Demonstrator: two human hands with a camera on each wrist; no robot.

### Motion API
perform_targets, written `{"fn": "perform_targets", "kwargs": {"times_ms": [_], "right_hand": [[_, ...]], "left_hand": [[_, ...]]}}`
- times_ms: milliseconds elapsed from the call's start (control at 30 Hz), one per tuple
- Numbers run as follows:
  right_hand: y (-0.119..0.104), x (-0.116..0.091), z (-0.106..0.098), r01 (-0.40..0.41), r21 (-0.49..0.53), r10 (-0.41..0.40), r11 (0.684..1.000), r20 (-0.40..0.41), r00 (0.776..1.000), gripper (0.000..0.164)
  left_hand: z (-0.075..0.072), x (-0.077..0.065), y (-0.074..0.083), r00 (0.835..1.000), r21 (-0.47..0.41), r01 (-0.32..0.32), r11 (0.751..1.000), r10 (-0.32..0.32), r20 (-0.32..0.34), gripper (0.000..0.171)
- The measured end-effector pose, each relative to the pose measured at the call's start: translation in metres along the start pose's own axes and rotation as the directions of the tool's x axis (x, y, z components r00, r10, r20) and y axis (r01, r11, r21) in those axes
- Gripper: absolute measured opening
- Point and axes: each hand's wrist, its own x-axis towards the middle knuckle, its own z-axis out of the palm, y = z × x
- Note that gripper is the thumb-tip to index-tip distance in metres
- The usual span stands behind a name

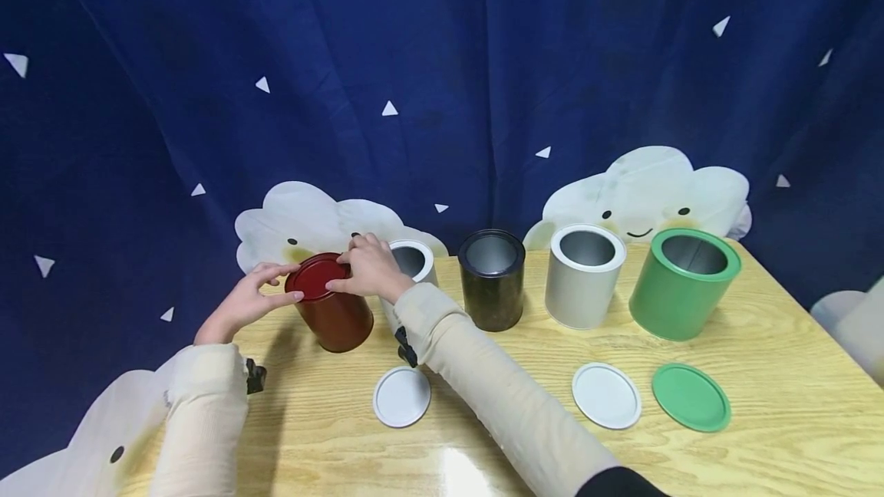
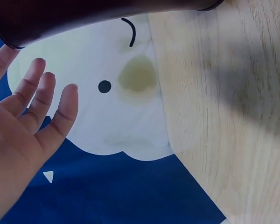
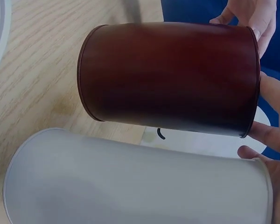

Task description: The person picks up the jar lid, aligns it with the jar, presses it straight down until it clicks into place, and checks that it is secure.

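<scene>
A dark red can (image 1: 340, 326) stands upright on the table's left part, a red lid (image 1: 316, 276) lying on its top. My left hand (image 1: 247, 299) is at the can's left rim, its thumb and forefinger touching the edge. In the left wrist view, the other fingers (image 2: 42, 95) spread away from the can. From the right, my right hand (image 1: 374, 268) reaches to the rim, with its thumb on the lid and fingertips at the far edge. The right wrist view shows the can's side (image 3: 168, 77) between both hands. Whether the lid is fully seated cannot be seen.
An uncovered white can (image 1: 413, 263) stands close beside the red one, partly behind my right arm. Further right are uncovered black (image 1: 493, 294), white (image 1: 582, 290) and green (image 1: 673, 301) cans. White lids (image 1: 402, 397) (image 1: 606, 396) and a green lid (image 1: 691, 397) lie in front.
</scene>
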Motion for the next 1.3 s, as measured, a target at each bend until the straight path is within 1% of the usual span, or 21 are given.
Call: {"fn": "perform_targets", "kwargs": {"times_ms": [233,333,467,633,800,1000,1133,1200,1300], "right_hand": [[-0.002,-0.003,0.0,-0.003,0.013,0.003,1.0,-0.014,1.0,0.05],[-0.001,-0.005,-0.001,-0.004,0.024,0.005,1.0,-0.02,1.0,0.052],[0.0,-0.009,-0.004,0.007,0.064,-0.004,0.998,-0.055,0.998,0.053],[0.001,-0.016,-0.012,0.03,0.127,-0.019,0.992,-0.091,0.996,0.054],[0.003,-0.024,-0.021,0.02,0.167,-0.004,0.986,-0.098,0.995,0.057],[0.005,-0.033,-0.033,0.004,0.174,0.013,0.985,-0.095,0.995,0.06],[0.004,-0.04,-0.04,-0.008,0.188,0.025,0.982,-0.087,0.996,0.06],[0.003,-0.044,-0.043,-0.011,0.195,0.028,0.981,-0.083,0.996,0.059],[0.001,-0.05,-0.048,-0.002,0.205,0.018,0.979,-0.078,0.997,0.06]], "left_hand": [[-0.003,0.001,0.007,1.0,0.05,-0.027,0.998,0.027,-0.005,0.051],[-0.004,0.002,0.012,0.999,0.05,-0.043,0.998,0.044,-0.025,0.05],[-0.003,0.001,0.016,0.994,0.048,-0.08,0.996,0.083,-0.067,0.047],[0.002,-0.004,0.019,0.987,0.021,-0.121,0.992,0.123,-0.107,0.048],[0.007,-0.008,0.022,0.98,0.019,-0.146,0.989,0.148,-0.131,0.051],[0.008,-0.014,0.029,0.974,0.017,-0.172,0.985,0.173,-0.148,0.057],[0.01,-0.019,0.032,0.971,-0.024,-0.184,0.983,0.178,-0.157,0.059],[0.011,-0.02,0.032,0.968,-0.045,-0.197,0.979,0.187,-0.167,0.059],[0.013,-0.022,0.032,0.96,-0.047,-0.225,0.973,0.213,-0.184,0.061]]}}
